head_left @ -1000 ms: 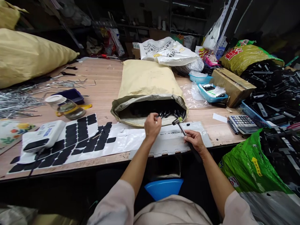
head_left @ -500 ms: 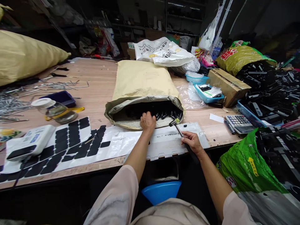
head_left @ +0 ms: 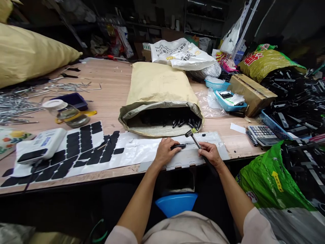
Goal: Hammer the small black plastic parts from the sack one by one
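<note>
My left hand (head_left: 166, 151) is closed on a slim black plastic piece (head_left: 180, 146), low over the pale board (head_left: 184, 158) at the table's front edge. A small hammer (head_left: 196, 140) with a metal shaft and dark grip is in my right hand (head_left: 210, 155); its head, with a bit of yellow-green on it, points toward the sack's mouth. Just beyond both hands lies an open tan sack (head_left: 159, 83), with several similar black pieces (head_left: 186, 122) inside its mouth. One tiny black bit (head_left: 203, 135) rests on the board.
On the left are a white device (head_left: 42, 145), black adhesive pads (head_left: 86, 139), a glass jar (head_left: 72, 115) and metal rods (head_left: 15, 108). A calculator (head_left: 262, 134), carton (head_left: 251, 95) and green bag of parts (head_left: 274, 179) stand on the right. Below the edge is a blue container (head_left: 176, 205).
My left hand has come out of the sack's mouth toward me, now with a black plastic piece in it. My right hand still holds the hammer in nearly the same place.
</note>
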Demonstrator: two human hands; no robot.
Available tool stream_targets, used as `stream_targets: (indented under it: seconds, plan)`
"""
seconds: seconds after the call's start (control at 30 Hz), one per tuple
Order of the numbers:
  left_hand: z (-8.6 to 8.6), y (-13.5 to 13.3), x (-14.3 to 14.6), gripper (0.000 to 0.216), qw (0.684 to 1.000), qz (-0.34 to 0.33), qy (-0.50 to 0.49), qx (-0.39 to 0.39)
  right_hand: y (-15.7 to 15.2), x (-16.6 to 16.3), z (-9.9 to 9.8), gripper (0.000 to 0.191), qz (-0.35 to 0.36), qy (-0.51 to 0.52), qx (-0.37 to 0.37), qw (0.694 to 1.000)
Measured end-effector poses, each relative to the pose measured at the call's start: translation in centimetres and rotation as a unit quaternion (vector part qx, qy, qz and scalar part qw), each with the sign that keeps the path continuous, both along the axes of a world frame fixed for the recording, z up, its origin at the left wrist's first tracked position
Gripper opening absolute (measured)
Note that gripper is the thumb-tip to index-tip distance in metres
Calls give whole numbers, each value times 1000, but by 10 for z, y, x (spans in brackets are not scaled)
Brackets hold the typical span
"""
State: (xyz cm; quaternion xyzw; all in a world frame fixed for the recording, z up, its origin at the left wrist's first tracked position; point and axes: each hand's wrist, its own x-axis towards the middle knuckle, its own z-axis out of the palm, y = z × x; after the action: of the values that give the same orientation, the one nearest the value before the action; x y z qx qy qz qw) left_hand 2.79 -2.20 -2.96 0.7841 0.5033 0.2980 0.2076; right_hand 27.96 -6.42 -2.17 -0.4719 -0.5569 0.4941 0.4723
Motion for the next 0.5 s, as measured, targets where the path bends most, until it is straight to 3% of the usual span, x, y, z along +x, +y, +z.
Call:
stream_targets:
  seconds: [0.17, 0.5]
  plan:
    - [0, 4, 0, 25, 999, 9, 9, -34, -4, -2, -1, 38, 39, -79, 14, 996]
    - [5, 3, 2, 14, 998, 32, -8, -56, -13, -19, 17, 34, 83, -162, 80, 980]
